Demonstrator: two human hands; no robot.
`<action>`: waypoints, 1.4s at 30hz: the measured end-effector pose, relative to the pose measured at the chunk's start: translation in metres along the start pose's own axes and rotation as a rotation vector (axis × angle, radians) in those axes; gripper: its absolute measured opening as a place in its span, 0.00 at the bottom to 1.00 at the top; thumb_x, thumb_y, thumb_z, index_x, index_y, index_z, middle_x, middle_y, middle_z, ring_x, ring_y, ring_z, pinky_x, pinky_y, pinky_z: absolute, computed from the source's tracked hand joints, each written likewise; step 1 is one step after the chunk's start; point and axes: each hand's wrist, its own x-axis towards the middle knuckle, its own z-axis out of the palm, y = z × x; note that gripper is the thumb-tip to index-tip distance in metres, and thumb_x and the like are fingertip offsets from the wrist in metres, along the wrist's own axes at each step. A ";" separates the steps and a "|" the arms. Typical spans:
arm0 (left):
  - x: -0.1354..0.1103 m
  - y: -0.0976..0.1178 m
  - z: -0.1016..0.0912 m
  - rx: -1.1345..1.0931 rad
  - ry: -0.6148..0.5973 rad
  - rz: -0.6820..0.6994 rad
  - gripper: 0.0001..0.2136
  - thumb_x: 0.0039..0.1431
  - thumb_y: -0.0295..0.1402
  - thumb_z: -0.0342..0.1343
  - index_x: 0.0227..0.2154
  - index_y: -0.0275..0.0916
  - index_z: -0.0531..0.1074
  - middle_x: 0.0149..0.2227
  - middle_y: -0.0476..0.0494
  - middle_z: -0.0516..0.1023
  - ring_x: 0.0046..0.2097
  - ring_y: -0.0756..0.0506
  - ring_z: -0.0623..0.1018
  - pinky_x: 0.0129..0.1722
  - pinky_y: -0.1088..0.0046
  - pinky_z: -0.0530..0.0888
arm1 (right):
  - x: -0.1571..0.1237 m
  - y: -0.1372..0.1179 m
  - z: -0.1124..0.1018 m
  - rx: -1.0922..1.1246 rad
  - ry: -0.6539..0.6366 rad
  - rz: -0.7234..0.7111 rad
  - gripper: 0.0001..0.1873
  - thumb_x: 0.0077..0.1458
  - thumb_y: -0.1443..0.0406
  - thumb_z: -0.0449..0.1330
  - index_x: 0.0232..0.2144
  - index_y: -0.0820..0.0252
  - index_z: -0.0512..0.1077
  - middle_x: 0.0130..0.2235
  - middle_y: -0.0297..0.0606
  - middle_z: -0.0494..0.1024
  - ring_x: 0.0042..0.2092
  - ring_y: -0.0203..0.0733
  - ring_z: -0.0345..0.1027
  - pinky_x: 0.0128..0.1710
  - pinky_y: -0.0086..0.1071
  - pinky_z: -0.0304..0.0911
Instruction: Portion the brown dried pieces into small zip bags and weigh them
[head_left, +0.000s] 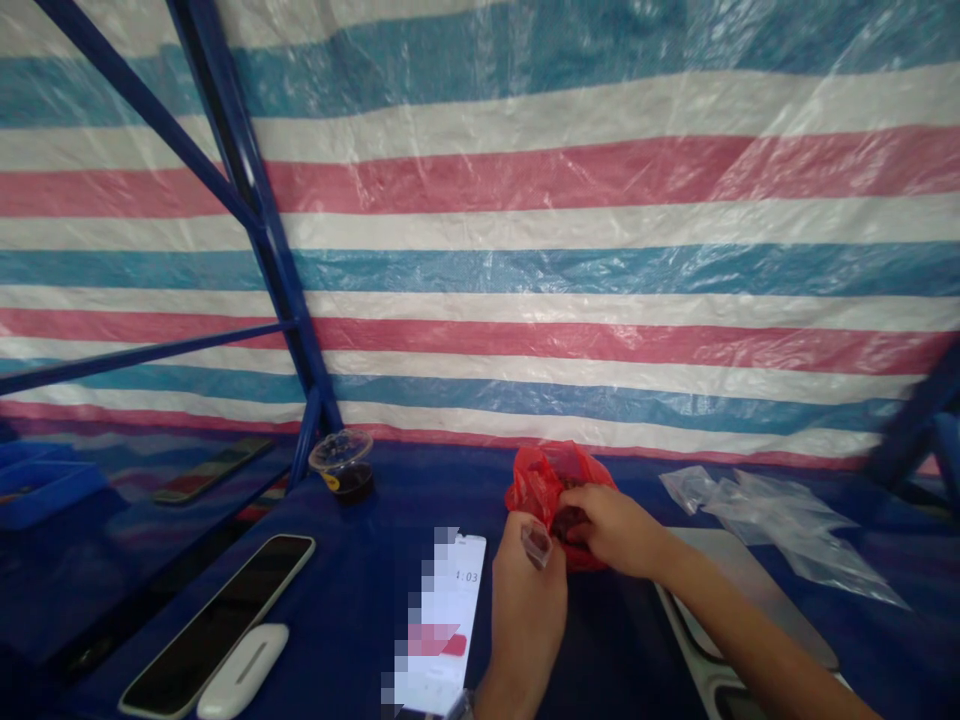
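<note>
A thin red plastic bag (559, 462) stands on the blue table with its mouth open, and dark reddish contents show inside. My left hand (527, 590) is closed at the near left rim of the bag, its fingertips hidden behind the hand. A small piece of clear plastic (535, 543) shows at that hand's thumb side. From the right, my right hand (619, 528) reaches into the mouth of the bag. Its fingers are bent together at the dark contents, and what they pinch is hidden.
Left of my hands lie a lit phone (442, 630), a dark-screened phone (225, 620) and a white earbuds case (244, 670). A clear plastic cup (345, 467) holds dark liquid. Clear plastic bags (795, 520) and a silver flat device (780, 595) lie right. Striped sheeting hangs behind.
</note>
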 end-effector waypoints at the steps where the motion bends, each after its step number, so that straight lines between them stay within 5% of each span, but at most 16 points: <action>1: 0.000 0.001 -0.002 0.023 -0.003 0.013 0.10 0.60 0.20 0.54 0.28 0.44 0.66 0.27 0.54 0.68 0.30 0.46 0.69 0.32 0.72 0.63 | 0.000 0.001 -0.001 0.025 -0.011 -0.002 0.12 0.52 0.76 0.62 0.36 0.60 0.80 0.39 0.40 0.86 0.42 0.46 0.79 0.41 0.33 0.65; 14: 0.001 0.004 -0.006 0.075 -0.097 0.038 0.07 0.61 0.26 0.57 0.29 0.44 0.66 0.27 0.53 0.72 0.30 0.46 0.73 0.31 0.73 0.65 | -0.021 -0.001 -0.038 0.637 -0.096 -0.128 0.13 0.62 0.64 0.61 0.48 0.58 0.78 0.46 0.42 0.85 0.47 0.46 0.80 0.51 0.40 0.72; 20: 0.000 0.005 -0.004 0.023 -0.112 0.067 0.05 0.65 0.34 0.58 0.33 0.43 0.70 0.30 0.50 0.78 0.31 0.45 0.78 0.31 0.73 0.68 | -0.027 -0.034 -0.043 0.367 -0.033 -0.138 0.11 0.60 0.72 0.61 0.42 0.55 0.80 0.41 0.34 0.85 0.42 0.42 0.77 0.44 0.34 0.68; 24: 0.002 0.003 -0.005 -0.005 -0.114 0.098 0.02 0.61 0.29 0.59 0.37 0.42 0.73 0.33 0.47 0.82 0.34 0.44 0.81 0.33 0.72 0.71 | -0.029 -0.048 -0.043 0.262 -0.004 -0.241 0.13 0.57 0.75 0.62 0.39 0.54 0.81 0.42 0.32 0.83 0.44 0.40 0.75 0.45 0.32 0.66; 32: 0.002 -0.001 -0.003 -0.040 -0.099 0.121 0.07 0.57 0.25 0.59 0.37 0.43 0.73 0.33 0.49 0.82 0.33 0.43 0.82 0.31 0.72 0.72 | -0.027 -0.051 -0.041 0.250 0.020 -0.322 0.14 0.57 0.78 0.61 0.35 0.54 0.79 0.40 0.29 0.82 0.44 0.37 0.74 0.46 0.28 0.64; 42: 0.001 0.001 -0.002 -0.042 -0.141 0.115 0.04 0.62 0.29 0.56 0.39 0.42 0.70 0.38 0.44 0.82 0.38 0.42 0.82 0.37 0.70 0.72 | -0.026 -0.047 -0.046 0.302 0.019 -0.229 0.13 0.58 0.74 0.63 0.41 0.52 0.83 0.42 0.31 0.85 0.43 0.40 0.76 0.45 0.31 0.67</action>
